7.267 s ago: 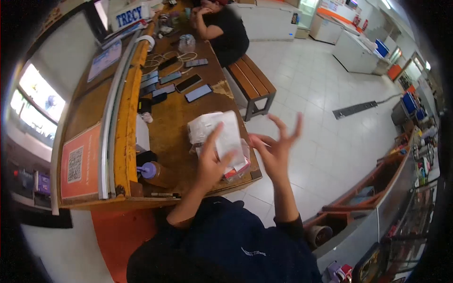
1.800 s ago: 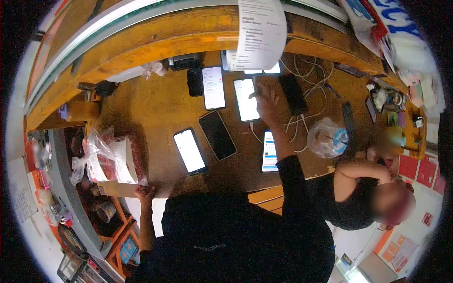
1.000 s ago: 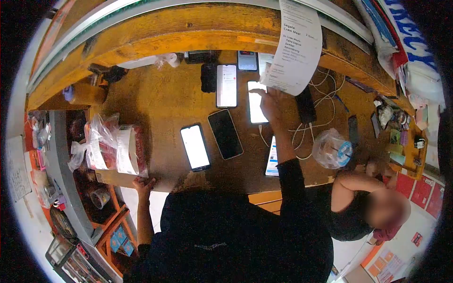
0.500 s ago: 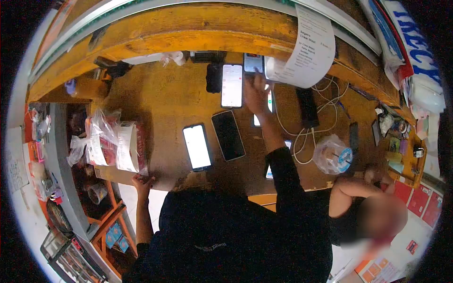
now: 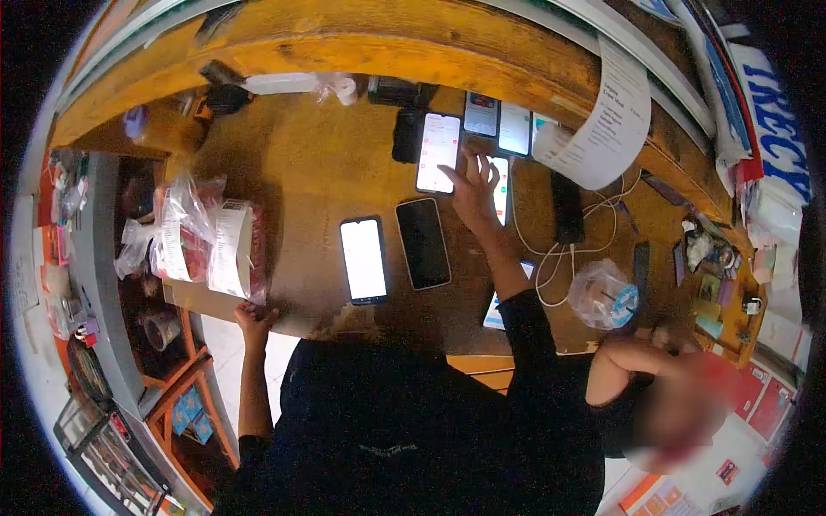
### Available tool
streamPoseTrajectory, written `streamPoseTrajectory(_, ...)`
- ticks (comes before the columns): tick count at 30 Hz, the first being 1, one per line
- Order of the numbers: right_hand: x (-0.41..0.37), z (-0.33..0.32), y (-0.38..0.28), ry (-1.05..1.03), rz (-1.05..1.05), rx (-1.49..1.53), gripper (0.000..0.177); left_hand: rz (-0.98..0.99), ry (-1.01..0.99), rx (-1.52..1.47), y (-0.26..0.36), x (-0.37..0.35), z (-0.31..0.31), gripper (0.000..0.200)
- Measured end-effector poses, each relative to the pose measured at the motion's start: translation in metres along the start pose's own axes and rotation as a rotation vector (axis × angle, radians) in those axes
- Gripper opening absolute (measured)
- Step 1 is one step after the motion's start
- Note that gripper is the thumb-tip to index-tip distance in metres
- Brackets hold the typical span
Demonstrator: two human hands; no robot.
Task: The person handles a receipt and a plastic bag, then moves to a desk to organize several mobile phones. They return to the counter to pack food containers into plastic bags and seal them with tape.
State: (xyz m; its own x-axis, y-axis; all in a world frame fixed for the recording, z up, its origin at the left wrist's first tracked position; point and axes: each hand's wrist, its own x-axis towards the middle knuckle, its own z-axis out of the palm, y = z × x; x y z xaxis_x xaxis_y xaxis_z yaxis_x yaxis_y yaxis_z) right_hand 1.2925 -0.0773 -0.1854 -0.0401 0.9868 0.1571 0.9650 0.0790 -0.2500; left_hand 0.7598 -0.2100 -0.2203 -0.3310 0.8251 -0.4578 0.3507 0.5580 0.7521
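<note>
My right hand [image 5: 475, 191] reaches over the far part of the desk with its fingers apart. Its thumb is at the lower right of a lit smartphone [image 5: 440, 146]; the other fingers are over another lit phone [image 5: 501, 193], partly covered. My left hand [image 5: 255, 318] is curled at the desk's front edge [image 5: 292, 324], just below a plastic-wrapped pack [image 5: 234, 249]. Nearer me lie a phone with a white screen [image 5: 363, 258] and a dark-screened phone [image 5: 422, 243]. Another lit phone [image 5: 496, 310] is partly hidden by my right sleeve.
White cables [image 5: 551, 249] trail beside a black device [image 5: 566, 211]. A plastic-wrapped cup [image 5: 605, 295] stands near another person's arm [image 5: 624, 365] at right. Two phones [image 5: 481, 113] [image 5: 514, 129] lie at the back. A printed paper [image 5: 607, 129] hangs from the wooden shelf [image 5: 387, 52].
My right hand has come back from the rear phone, and its thumb is now at the lit phone on its left. The view has shifted slightly. My left hand stays at the desk edge.
</note>
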Motion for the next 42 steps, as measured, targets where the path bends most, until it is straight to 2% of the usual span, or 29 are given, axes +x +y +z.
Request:
streamPoseTrajectory(2,0.005,0.000,-0.001,0.037,0.013,-0.101,0.049,-0.048,-0.028,-0.106,0.016,-0.005,0.009,0.071)
streamPoseTrajectory(3,0.003,-0.002,-0.001,0.005,-0.016,-0.059,0.050,0.009,0.014,0.039,0.018,-0.006,0.009,0.073)
streamPoseTrajectory(4,0.002,0.009,0.002,0.083,-0.064,-0.091,0.048,0.062,0.057,0.186,0.017,-0.007,0.005,0.074)
streamPoseTrajectory(5,0.003,0.004,-0.005,0.061,-0.037,-0.094,0.043,0.180,0.082,0.236,0.006,-0.003,0.005,0.078)
streamPoseTrajectory(8,0.001,-0.005,-0.022,0.068,-0.041,-0.060,0.029,0.164,0.138,0.273,-0.001,-0.006,0.008,0.075)
streamPoseTrajectory(10,0.000,-0.007,-0.034,0.120,-0.027,-0.036,0.029,0.275,0.138,0.432,0.017,-0.020,0.010,0.067)
streamPoseTrajectory(12,-0.001,-0.001,-0.042,0.155,0.035,-0.087,0.030,0.359,0.100,0.355,-0.002,-0.019,0.007,0.063)
streamPoseTrajectory(13,-0.003,0.000,-0.046,0.126,0.070,-0.114,0.030,0.384,0.086,0.295,0.009,-0.026,0.003,0.051)
streamPoseTrajectory(14,-0.004,0.000,-0.050,0.097,0.104,-0.140,0.030,0.379,0.105,0.281,0.021,-0.032,-0.007,0.051)
streamPoseTrajectory(16,-0.002,0.009,-0.060,0.313,0.108,-0.148,0.028,-0.052,-0.309,-0.232,0.040,-0.040,-0.038,0.040)
streamPoseTrajectory(17,0.003,0.003,-0.079,0.381,0.100,-0.100,0.028,-0.088,-0.355,-0.253,0.040,-0.044,-0.057,0.035)
streamPoseTrajectory(18,0.010,0.001,-0.104,0.487,0.098,-0.009,0.028,-0.078,-0.327,-0.251,0.027,-0.041,-0.075,0.032)
streamPoseTrajectory(19,0.018,-0.011,-0.134,0.342,0.139,0.103,0.028,-0.059,-0.302,-0.287,0.010,-0.039,-0.095,0.031)
streamPoseTrajectory(20,0.023,-0.036,-0.208,0.529,0.083,0.112,0.025,-0.039,-0.275,-0.320,-0.006,-0.037,-0.117,0.030)
streamPoseTrajectory(21,0.024,-0.025,-0.252,0.576,0.035,0.243,0.023,-0.028,-0.200,-0.321,-0.016,-0.038,-0.139,0.029)
streamPoseTrajectory(22,0.017,-0.035,-0.319,0.531,-0.015,0.382,0.021,-0.004,-0.169,-0.264,-0.033,-0.033,-0.164,0.030)
streamPoseTrajectory(24,-0.008,-0.009,-0.421,0.305,-0.362,0.595,0.018,-0.054,-0.057,-0.322,-0.062,-0.029,-0.211,0.031)
streamPoseTrajectory(25,-0.025,0.011,-0.466,0.126,-0.547,0.634,0.017,-0.076,-0.007,-0.331,-0.075,-0.027,-0.237,0.032)
streamPoseTrajectory(26,-0.033,0.016,-0.509,-0.139,-0.714,0.617,0.015,-0.101,0.049,-0.349,-0.086,-0.028,-0.262,0.033)
streamPoseTrajectory(28,-0.043,0.034,-0.569,-0.671,-0.681,0.634,0.020,-0.111,0.186,-0.440,-0.114,-0.028,-0.308,0.034)
streamPoseTrajectory(30,-0.038,0.056,-0.603,-0.704,-0.797,0.655,0.022,-0.181,0.338,-0.556,-0.133,-0.031,-0.348,0.033)
streamPoseTrajectory(33,-0.009,0.054,-0.662,-0.751,-0.769,0.651,0.022,-0.262,0.470,-0.728,-0.167,-0.022,-0.393,0.033)
streamPoseTrajectory(34,0.003,0.052,-0.681,-0.785,-0.692,0.652,0.022,-0.291,0.480,-0.791,-0.173,-0.015,-0.405,0.032)
streamPoseTrajectory(35,0.016,0.053,-0.698,-0.820,-0.611,0.647,0.022,-0.312,0.465,-0.800,-0.175,-0.007,-0.416,0.031)
streamPoseTrajectory(38,0.057,0.074,-0.742,-0.728,-0.707,0.688,0.022,-0.346,0.443,-0.817,-0.176,0.028,-0.434,0.030)
streamPoseTrajectory(40,0.092,0.093,-0.768,-0.720,-0.692,0.634,0.018,-0.315,0.374,-0.830,-0.170,0.062,-0.446,0.030)
streamPoseTrajectory(42,0.133,0.128,-0.789,-0.622,-0.666,0.629,0.018,-0.287,0.301,-0.849,-0.154,0.098,-0.460,0.031)
